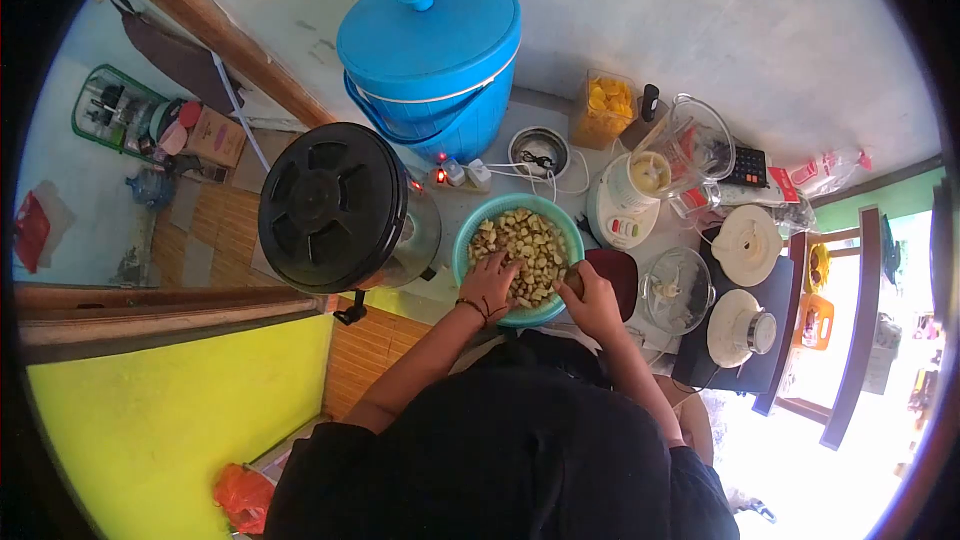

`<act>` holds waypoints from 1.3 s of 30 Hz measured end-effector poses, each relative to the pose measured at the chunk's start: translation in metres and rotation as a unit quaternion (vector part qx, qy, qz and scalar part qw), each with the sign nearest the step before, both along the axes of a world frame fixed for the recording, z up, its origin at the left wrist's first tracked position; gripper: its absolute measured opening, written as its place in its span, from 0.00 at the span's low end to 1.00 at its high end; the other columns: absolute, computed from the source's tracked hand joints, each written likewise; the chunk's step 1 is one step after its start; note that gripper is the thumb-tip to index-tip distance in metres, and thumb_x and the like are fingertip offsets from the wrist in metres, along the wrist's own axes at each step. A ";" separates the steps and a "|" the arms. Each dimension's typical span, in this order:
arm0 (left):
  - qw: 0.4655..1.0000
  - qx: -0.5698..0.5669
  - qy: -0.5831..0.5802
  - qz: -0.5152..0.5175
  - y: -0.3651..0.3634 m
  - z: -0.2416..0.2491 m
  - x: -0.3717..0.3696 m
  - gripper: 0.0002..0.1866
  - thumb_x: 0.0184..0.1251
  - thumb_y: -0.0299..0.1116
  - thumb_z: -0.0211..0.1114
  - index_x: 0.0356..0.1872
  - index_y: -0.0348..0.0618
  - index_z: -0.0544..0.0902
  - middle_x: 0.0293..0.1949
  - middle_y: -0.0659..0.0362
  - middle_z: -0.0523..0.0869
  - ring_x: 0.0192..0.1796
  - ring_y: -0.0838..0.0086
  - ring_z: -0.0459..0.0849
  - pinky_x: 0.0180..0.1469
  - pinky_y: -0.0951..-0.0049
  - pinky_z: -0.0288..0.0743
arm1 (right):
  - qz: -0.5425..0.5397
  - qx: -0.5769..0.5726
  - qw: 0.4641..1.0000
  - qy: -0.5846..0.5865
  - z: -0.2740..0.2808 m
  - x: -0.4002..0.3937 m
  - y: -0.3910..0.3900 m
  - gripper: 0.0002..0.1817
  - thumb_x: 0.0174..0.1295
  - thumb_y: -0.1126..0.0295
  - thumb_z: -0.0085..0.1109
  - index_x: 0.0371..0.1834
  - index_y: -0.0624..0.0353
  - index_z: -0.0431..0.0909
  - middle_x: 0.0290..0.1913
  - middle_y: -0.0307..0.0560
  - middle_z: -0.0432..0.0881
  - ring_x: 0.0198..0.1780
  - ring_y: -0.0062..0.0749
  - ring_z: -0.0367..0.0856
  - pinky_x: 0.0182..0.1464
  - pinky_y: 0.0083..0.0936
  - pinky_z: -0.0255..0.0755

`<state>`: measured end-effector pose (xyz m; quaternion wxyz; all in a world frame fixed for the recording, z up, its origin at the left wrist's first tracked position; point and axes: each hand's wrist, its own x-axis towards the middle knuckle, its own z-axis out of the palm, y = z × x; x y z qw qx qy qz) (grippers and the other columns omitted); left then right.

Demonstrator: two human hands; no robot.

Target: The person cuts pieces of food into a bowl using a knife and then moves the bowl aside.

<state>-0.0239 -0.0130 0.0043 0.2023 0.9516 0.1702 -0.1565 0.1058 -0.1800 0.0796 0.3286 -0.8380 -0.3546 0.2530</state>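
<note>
A teal plastic bowl point(461, 258) stands in front of me at the counter's near edge. Small pale-and-brown cut cubes point(533, 240) of what looks like food fill much of it. My left hand point(488, 283) reaches over the near-left rim, its fingers stretched out and touching the cubes. At the bowl's right rim is my right hand point(594, 302), closed, with a brownish thing at the thumb and fingers that is too small to make out. Whether this hand also grips the rim cannot be told.
A black-lidded container point(335, 205) stands left, a blue lidded bucket point(430, 50) behind. Blender base point(622, 215), clear jug point(700, 140), clear processor bowl point(678, 290), metal bowl point(515, 152) and a tub of yellow pieces point(604, 110) crowd the right. Cables point(520, 168) run from a power strip point(448, 176).
</note>
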 end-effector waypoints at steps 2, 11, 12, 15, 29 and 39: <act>1.000 -0.016 0.017 0.005 0.002 0.001 0.003 0.40 0.57 0.47 0.69 0.70 0.59 0.61 0.69 0.51 0.61 0.69 0.52 0.64 0.66 0.53 0.63 | 0.010 0.011 0.998 -0.059 -0.004 -0.003 -0.003 0.16 0.57 0.65 0.61 0.43 0.62 0.70 0.28 0.56 0.80 0.31 0.53 0.81 0.33 0.41 0.74; 1.000 -0.015 0.019 0.018 0.001 -0.007 0.001 0.31 0.56 0.45 0.70 0.61 0.55 0.71 0.64 0.51 0.67 0.65 0.51 0.66 0.62 0.52 0.66 | 0.031 -0.033 0.983 -0.181 -0.011 -0.012 -0.005 0.16 0.51 0.70 0.60 0.44 0.57 0.73 0.30 0.53 0.81 0.35 0.51 0.82 0.37 0.43 0.74; 0.999 -0.007 -0.035 0.026 -0.001 -0.004 -0.001 0.30 0.55 0.44 0.70 0.59 0.53 0.72 0.63 0.51 0.68 0.64 0.51 0.67 0.60 0.53 0.67 | 0.038 -0.037 0.980 -0.190 -0.008 -0.012 -0.005 0.16 0.50 0.71 0.59 0.44 0.57 0.72 0.30 0.53 0.81 0.35 0.51 0.82 0.37 0.43 0.74; 0.977 -0.061 -0.198 0.052 -0.010 -0.002 -0.007 0.25 0.54 0.42 0.71 0.53 0.48 0.76 0.57 0.52 0.73 0.59 0.55 0.73 0.56 0.57 0.70 | 0.043 0.030 0.978 -0.200 -0.006 -0.014 -0.002 0.16 0.48 0.71 0.60 0.42 0.56 0.72 0.26 0.54 0.81 0.29 0.50 0.83 0.30 0.44 0.75; 0.864 -0.394 -0.285 0.130 -0.035 0.008 0.011 0.13 0.64 0.35 0.66 0.45 0.38 0.84 0.38 0.53 0.87 0.39 0.70 0.87 0.42 0.72 0.79 | -0.009 0.070 0.969 0.236 -0.028 -0.009 -0.008 0.18 0.45 0.70 0.60 0.41 0.66 0.74 0.26 0.58 0.79 0.30 0.50 0.83 0.36 0.37 0.74; 0.935 -0.183 -0.263 0.153 -0.004 -0.002 0.004 0.13 0.63 0.33 0.62 0.47 0.42 0.82 0.49 0.50 0.83 0.50 0.55 0.81 0.55 0.61 0.75 | -0.061 0.054 0.990 0.117 -0.039 -0.002 -0.006 0.17 0.46 0.70 0.59 0.40 0.67 0.75 0.30 0.62 0.81 0.36 0.53 0.84 0.39 0.39 0.75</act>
